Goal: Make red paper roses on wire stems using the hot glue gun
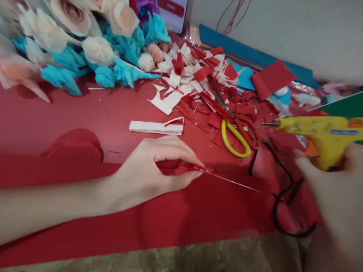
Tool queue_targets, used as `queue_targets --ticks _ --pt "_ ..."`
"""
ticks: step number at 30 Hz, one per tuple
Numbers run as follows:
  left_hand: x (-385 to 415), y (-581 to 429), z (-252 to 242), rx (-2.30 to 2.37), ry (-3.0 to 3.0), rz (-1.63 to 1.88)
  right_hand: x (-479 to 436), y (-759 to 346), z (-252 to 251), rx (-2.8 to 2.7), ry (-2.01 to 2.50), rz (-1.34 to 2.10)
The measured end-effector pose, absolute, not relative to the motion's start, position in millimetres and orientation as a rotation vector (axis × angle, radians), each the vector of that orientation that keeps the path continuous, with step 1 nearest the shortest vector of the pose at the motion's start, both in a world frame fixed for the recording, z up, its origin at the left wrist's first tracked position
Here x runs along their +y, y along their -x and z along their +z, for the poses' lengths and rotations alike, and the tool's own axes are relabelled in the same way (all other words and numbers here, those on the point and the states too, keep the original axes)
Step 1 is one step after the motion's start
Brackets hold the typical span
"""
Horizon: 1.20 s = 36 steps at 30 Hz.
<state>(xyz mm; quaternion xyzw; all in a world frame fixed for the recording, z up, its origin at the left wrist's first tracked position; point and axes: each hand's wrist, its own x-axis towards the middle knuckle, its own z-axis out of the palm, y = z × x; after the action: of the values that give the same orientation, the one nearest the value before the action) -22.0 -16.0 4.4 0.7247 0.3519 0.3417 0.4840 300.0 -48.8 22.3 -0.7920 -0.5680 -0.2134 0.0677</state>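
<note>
Wire (236, 183): thin, straight | red paper (187, 167): narrow | glue gun (314, 130): yellow, pistol-shaped

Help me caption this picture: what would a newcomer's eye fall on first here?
Probably the bright yellow glue gun at the right edge, held in the blurred right hand. Turquoise and pale flowers crowding the upper left would likely come next. Near the middle, the left hand pinches a small red piece, with a thin wire extending rightward.

A grey wall (272, 34) stands behind the red table (113, 109); apparently mottled floor (159, 260) below.
</note>
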Motion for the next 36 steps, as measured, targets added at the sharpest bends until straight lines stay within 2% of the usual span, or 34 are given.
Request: queue_targets --ticks 4,9,15,19,22,27,36 --pt "-16.5 21.5 6.0 0.858 -1.786 0.863 -29.1 -319.8 10.1 -1.601 2.584 -0.449" --pt "-16.1 22.4 11.5 0.883 -1.852 0.888 -21.7 -328.1 -2.7 -1.717 2.577 -0.34" --pt "-12.7 25.0 26.5 0.855 -1.885 0.931 -46.4 -268.5 45.3 -1.805 2.109 -0.51" --pt "-12.6 26.7 40.8 0.79 -1.979 0.992 -64.1 -212.7 84.1 -2.105 1.486 -0.304" --pt "-14.9 28.6 52.3 0.723 -2.072 1.031 -67.6 -182.4 95.9 -2.217 1.247 -0.17" --pt "-19.8 31.5 66.8 0.645 -2.148 1.078 -60.8 -158.7 92.5 -2.279 1.094 -0.13" --pt "-23.7 32.1 67.9 0.625 -2.056 1.098 -61.0 -153.9 89.2 -2.179 1.08 0.025"
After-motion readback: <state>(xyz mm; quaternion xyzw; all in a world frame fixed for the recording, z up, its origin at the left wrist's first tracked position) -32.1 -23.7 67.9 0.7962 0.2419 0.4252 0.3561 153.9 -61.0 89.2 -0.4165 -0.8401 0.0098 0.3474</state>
